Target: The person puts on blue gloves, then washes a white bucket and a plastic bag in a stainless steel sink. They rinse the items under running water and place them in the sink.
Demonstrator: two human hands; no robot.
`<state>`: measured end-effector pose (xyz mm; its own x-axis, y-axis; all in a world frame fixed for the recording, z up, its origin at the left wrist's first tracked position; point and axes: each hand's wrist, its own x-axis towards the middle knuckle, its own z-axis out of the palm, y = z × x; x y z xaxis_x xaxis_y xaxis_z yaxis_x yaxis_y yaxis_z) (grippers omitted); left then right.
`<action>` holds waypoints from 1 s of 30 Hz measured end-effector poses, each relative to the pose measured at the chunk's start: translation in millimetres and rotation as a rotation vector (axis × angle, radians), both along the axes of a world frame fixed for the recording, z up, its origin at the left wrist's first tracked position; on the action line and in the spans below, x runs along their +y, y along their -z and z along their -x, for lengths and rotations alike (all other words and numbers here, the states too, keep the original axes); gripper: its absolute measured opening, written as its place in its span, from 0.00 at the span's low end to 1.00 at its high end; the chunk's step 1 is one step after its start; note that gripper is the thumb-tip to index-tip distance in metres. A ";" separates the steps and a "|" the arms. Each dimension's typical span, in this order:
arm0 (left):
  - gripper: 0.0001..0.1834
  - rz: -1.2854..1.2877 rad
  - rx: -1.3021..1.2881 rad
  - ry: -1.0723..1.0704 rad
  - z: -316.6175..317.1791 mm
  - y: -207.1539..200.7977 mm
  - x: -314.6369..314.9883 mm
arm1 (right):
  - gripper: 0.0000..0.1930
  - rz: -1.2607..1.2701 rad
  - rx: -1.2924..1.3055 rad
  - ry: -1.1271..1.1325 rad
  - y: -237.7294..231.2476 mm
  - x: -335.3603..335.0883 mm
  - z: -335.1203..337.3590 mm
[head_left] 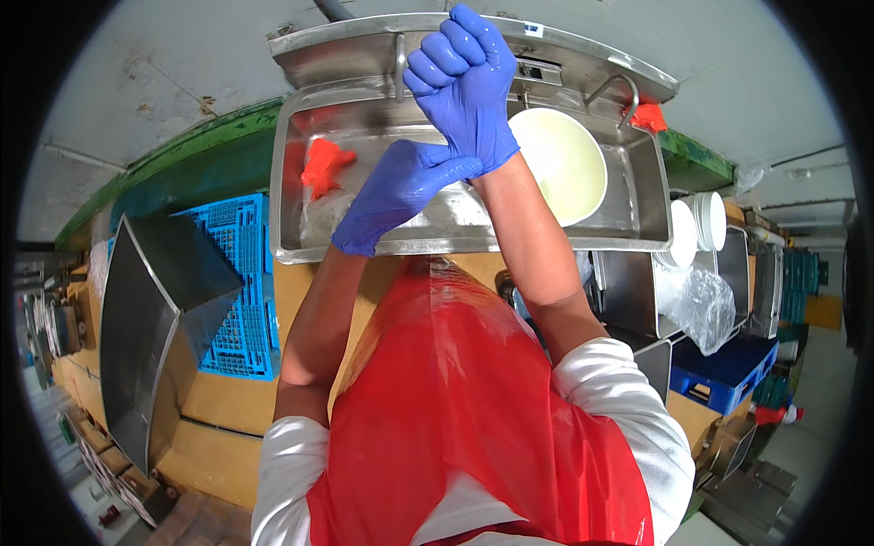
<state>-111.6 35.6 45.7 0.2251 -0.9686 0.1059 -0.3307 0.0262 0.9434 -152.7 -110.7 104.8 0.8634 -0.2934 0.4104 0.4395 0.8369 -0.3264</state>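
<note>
Both of my hands wear wet blue-purple gloves and are raised over a stainless steel sink (473, 244). My left hand (393, 188) is closed at my right wrist, its thumb and fingers pinching the cuff of the right glove (496, 156). Further up, my right hand (464, 86) is curled into a fist, and nothing shows in it. Inside the basin, a round pale bowl (566, 168) stands to the right of my right wrist. A crumpled orange-red cloth or glove (325, 167) lies on the basin's left side.
A bent metal pipe (623, 84) rises at the sink's back right, beside another orange-red piece (649, 117). Left stand a tilted metal bin (150, 318) and a blue plastic pallet (238, 309). Right are white buckets (708, 221), clear plastic (708, 309) and a dark blue pallet (728, 371).
</note>
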 end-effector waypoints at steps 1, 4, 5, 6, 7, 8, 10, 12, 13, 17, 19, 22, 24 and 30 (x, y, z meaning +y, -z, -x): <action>0.15 0.004 0.018 0.024 0.5 8.0 -0.2 | 0.26 0.020 -0.036 0.012 2.6 -0.2 1.6; 0.18 0.052 -0.036 0.070 -2.6 22.7 2.3 | 0.24 -0.002 0.053 0.146 -1.8 15.2 11.8; 0.20 0.075 -0.068 0.078 -2.5 26.5 2.7 | 0.24 -0.024 0.119 0.205 -5.1 22.1 16.0; 0.22 0.109 0.101 -0.021 -4.4 28.1 -3.2 | 0.23 0.019 -0.044 0.079 21.6 6.8 15.7; 0.23 0.133 0.269 -0.123 -9.8 28.9 -10.4 | 0.22 0.010 -0.041 0.036 24.1 12.4 23.4; 0.25 0.160 0.432 -0.222 -13.1 20.6 -16.3 | 0.26 0.006 -0.043 -0.004 20.8 20.6 33.1; 0.27 0.399 0.868 -0.158 -10.2 -8.3 -19.5 | 0.39 0.053 -0.071 -0.061 24.9 30.5 46.5; 0.28 0.504 1.082 -0.059 -11.6 -27.0 -23.3 | 0.39 0.080 0.064 -0.029 31.6 44.0 56.0; 0.28 0.481 1.072 0.005 -15.2 -30.4 -26.4 | 0.38 0.086 0.127 -0.020 33.7 49.5 57.2; 0.27 0.463 1.034 0.029 0.4 -37.7 -36.9 | 0.38 0.197 0.097 0.058 21.2 50.4 61.7; 0.26 0.441 0.918 -0.023 12.0 -35.3 -42.9 | 0.38 0.222 0.098 0.094 9.8 45.8 68.8; 0.27 0.448 0.853 -0.111 32.8 -33.3 -55.6 | 0.38 0.235 0.050 0.097 13.9 27.9 77.1; 0.30 0.427 0.858 -0.213 52.5 -29.7 -61.6 | 0.38 0.215 -0.002 0.073 16.3 17.1 80.4; 0.34 0.395 0.879 -0.330 84.7 6.0 -80.1 | 0.39 0.121 -0.061 0.000 19.3 -7.0 89.8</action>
